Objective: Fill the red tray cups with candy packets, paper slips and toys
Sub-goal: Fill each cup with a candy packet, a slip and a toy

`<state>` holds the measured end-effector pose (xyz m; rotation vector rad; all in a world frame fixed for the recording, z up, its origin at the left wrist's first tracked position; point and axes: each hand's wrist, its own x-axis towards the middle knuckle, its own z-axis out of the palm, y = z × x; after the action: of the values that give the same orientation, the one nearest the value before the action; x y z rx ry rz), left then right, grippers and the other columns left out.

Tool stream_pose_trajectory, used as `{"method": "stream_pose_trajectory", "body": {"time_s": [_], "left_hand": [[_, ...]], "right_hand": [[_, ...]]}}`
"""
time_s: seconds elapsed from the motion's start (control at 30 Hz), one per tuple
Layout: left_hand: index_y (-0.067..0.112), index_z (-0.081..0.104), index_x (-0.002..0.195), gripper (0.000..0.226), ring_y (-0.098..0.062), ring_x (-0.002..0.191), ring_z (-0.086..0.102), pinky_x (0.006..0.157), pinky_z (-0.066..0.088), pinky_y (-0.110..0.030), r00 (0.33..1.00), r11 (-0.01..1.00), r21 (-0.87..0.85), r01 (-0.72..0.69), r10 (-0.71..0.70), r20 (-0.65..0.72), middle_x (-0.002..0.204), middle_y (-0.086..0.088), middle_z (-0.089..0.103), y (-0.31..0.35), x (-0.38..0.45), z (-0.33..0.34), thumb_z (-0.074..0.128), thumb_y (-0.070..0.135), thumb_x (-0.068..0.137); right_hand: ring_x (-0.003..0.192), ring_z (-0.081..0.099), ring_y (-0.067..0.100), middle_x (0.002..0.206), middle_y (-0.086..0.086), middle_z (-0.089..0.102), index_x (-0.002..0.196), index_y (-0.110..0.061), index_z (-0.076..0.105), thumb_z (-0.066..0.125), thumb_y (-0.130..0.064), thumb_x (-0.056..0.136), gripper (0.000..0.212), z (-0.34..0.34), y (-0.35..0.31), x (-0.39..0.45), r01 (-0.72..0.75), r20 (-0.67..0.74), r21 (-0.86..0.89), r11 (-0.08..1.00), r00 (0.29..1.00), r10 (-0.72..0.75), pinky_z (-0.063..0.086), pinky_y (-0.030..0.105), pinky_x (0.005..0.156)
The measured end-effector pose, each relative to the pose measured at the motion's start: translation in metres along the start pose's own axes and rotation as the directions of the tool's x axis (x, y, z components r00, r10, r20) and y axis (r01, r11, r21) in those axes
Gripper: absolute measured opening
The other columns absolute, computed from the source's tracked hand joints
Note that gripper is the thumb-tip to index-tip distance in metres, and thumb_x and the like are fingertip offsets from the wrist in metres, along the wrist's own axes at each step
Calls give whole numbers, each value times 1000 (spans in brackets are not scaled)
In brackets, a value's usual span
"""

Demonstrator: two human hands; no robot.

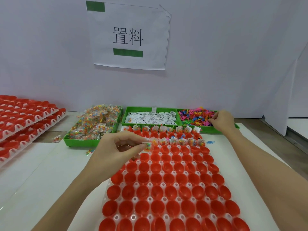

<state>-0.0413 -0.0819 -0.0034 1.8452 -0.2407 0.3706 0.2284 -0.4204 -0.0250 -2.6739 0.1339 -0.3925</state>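
Red cups (pixel 173 192) in the tray sit empty up close. Left hand (pixel 116 147) pinches a candy packet (pixel 147 146) over the next cup, while right hand (pixel 220 120) picks in the toy bin (pixel 196 116) — both busy to save time.

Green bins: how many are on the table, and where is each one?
3. The candy bin stands left, the slip bin in the middle, the toy bin right, all behind the red tray. None seems hidden.
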Motion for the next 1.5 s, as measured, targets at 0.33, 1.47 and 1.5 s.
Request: {"method": "stream_pose_trajectory", "body": {"time_s": [0.33, 1.47, 1.5], "left_hand": [[27, 83, 89, 16, -24, 77, 76, 77, 63, -31, 1000, 1000, -7, 8, -9, -29, 84, -4, 79, -2, 2, -1, 81, 12, 85], [17, 81, 87, 11, -21, 82, 77, 78, 60, -24, 999, 998, -46, -43, 43, 7, 90, -3, 78, -4, 3, -1, 85, 9, 81], [17, 81, 86, 11, -20, 82, 77, 78, 60, -23, 998, 998, -33, -57, 57, -11, 94, -2, 77, -3, 3, -1, 85, 8, 81]], "right_hand": [[86, 64, 20, 101, 14, 77, 99, -7, 79, 72, -20, 93, 16, -8, 1, -19, -24, -172, 386, 922, 980, 97, 47, 30, 80], [80, 72, 5, 82, -13, 76, 97, -25, 80, 75, -20, 92, 9, -33, -127, -237, 363, 39, 701, 614, 840, -541, 57, 20, 74], [79, 72, 6, 81, -11, 76, 96, -24, 80, 75, -19, 92, 9, -35, -128, -235, 363, 42, 702, 612, 837, -545, 56, 19, 74]]}}
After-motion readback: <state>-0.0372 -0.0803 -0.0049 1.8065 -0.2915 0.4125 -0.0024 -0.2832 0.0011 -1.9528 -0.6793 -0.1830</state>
